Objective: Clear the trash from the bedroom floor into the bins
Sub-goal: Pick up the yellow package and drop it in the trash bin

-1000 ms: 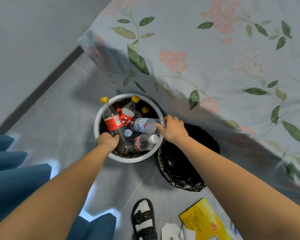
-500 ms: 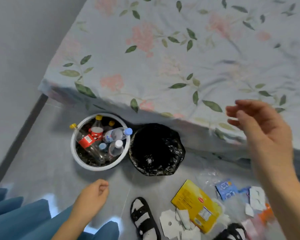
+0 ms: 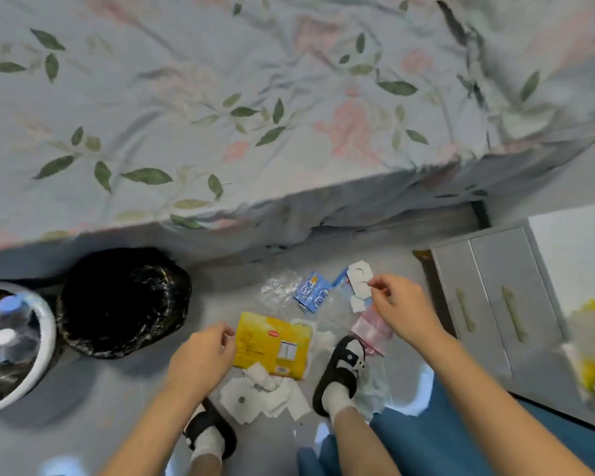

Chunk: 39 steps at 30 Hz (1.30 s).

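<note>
Trash lies on the grey floor between my feet and the bed: a yellow package (image 3: 275, 348), blue packets (image 3: 311, 293), white paper scraps (image 3: 255, 396), clear plastic wrap (image 3: 279, 283) and a pink-labelled plastic bottle (image 3: 371, 333). My left hand (image 3: 203, 359) reaches the yellow package's left edge with curled fingers, its grip unclear. My right hand (image 3: 402, 310) hovers over the pink bottle, its fingertips by a white scrap (image 3: 359, 276). To the left stand a black-lined bin (image 3: 124, 304) and a white bin (image 3: 47, 359) holding plastic bottles.
The flowered bed cover (image 3: 255, 115) hangs over the floor behind the trash. A grey cabinet (image 3: 495, 304) stands at the right with a yellow bag (image 3: 591, 338) beside it. My sandalled feet (image 3: 340, 369) stand among the scraps. Blue fabric (image 3: 426, 431) lies at the bottom right.
My view swung right from the bins to the trash pile. Both hands left the white bin and came down over the trash, left to the yellow package, right to the scraps.
</note>
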Each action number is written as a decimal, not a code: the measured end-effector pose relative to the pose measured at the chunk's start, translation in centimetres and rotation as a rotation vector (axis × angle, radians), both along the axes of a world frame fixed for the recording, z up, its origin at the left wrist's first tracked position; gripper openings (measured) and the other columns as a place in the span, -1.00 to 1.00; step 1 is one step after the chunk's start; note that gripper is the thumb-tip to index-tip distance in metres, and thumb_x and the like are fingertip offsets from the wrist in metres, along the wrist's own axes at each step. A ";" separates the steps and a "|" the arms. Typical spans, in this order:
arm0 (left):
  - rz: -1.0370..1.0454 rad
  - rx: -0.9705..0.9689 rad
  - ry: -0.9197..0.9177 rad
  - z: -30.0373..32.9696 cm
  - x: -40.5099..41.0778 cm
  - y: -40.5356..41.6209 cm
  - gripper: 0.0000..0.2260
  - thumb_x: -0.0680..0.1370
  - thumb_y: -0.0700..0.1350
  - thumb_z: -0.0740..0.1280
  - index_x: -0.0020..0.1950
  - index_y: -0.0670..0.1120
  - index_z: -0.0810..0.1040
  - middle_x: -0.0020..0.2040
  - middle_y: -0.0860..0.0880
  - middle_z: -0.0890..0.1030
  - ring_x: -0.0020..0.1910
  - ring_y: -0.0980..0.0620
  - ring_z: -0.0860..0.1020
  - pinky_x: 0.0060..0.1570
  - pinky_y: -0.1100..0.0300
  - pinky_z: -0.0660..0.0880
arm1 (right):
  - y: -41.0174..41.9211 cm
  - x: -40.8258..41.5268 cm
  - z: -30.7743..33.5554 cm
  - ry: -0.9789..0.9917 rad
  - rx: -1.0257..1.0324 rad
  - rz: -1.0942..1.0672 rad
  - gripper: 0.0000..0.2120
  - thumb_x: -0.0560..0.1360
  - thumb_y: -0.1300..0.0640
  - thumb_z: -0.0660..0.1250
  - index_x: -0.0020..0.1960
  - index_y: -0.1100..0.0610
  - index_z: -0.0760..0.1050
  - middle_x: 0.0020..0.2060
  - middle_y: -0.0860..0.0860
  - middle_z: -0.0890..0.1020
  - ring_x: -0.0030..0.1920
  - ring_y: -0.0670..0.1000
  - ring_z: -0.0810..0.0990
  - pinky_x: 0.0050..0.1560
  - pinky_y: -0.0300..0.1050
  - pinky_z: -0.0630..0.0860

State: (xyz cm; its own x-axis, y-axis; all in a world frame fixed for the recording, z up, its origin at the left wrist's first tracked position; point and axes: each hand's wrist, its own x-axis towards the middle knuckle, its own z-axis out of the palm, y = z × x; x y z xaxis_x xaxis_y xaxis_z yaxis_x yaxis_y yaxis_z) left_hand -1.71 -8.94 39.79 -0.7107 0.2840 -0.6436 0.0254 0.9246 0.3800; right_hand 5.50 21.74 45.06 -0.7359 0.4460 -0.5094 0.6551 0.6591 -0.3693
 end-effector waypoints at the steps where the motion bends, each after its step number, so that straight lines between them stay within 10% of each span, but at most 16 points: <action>1: -0.038 0.007 -0.008 0.0 0.0 2.1 -0.77 0.56 0.00 0.18 0.15 0.05 0.55 -0.03 0.03 0.65 -0.02 -0.03 0.61 -0.13 0.10 0.53 | 0.7 0.8 -0.4 -0.017 0.005 0.017 -0.77 0.55 0.16 0.24 0.16 0.13 0.56 0.07 0.05 0.66 0.07 0.05 0.59 0.14 0.00 0.52; 23: -0.864 -0.241 -0.015 -6.1 -0.8 1.8 -0.72 0.56 0.00 0.15 0.22 0.04 0.50 0.21 0.00 0.60 0.18 -0.08 0.56 0.09 0.08 0.50 | -11.5 15.3 -12.4 -0.237 -0.082 -0.392 -0.63 0.55 -0.14 0.20 0.23 0.06 0.49 0.09 0.10 0.64 0.15 0.15 0.56 0.08 0.03 0.53; 33: -1.104 -0.310 -0.016 -18.2 4.4 3.8 -0.69 0.56 0.02 0.20 0.28 -0.02 0.47 0.26 -0.04 0.53 0.25 -0.09 0.51 0.11 0.07 0.50 | -14.8 20.9 -26.0 -0.330 -0.142 -0.379 -0.56 0.53 -0.14 0.21 0.34 0.03 0.38 0.16 0.08 0.60 0.20 0.11 0.54 0.09 -0.02 0.53; 39: -1.079 -0.210 0.068 -29.9 3.3 8.9 -0.31 0.47 0.19 0.36 0.49 -0.08 0.22 0.41 -0.11 0.35 0.37 -0.13 0.40 0.27 -0.03 0.44 | -12.4 19.2 -37.6 -0.143 -0.235 -0.630 -0.61 0.56 0.03 0.26 0.34 0.14 0.39 0.22 0.15 0.56 0.22 0.14 0.52 0.21 -0.06 0.45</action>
State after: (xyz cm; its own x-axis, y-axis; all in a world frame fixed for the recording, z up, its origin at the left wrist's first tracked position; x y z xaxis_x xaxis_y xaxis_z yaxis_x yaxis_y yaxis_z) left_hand 1.54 -0.09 9.89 -0.1908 0.6665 -0.7207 0.8737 0.4500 0.1849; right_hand 24.75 9.36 7.50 -0.2908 0.6330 -0.7174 0.9400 0.0494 -0.3375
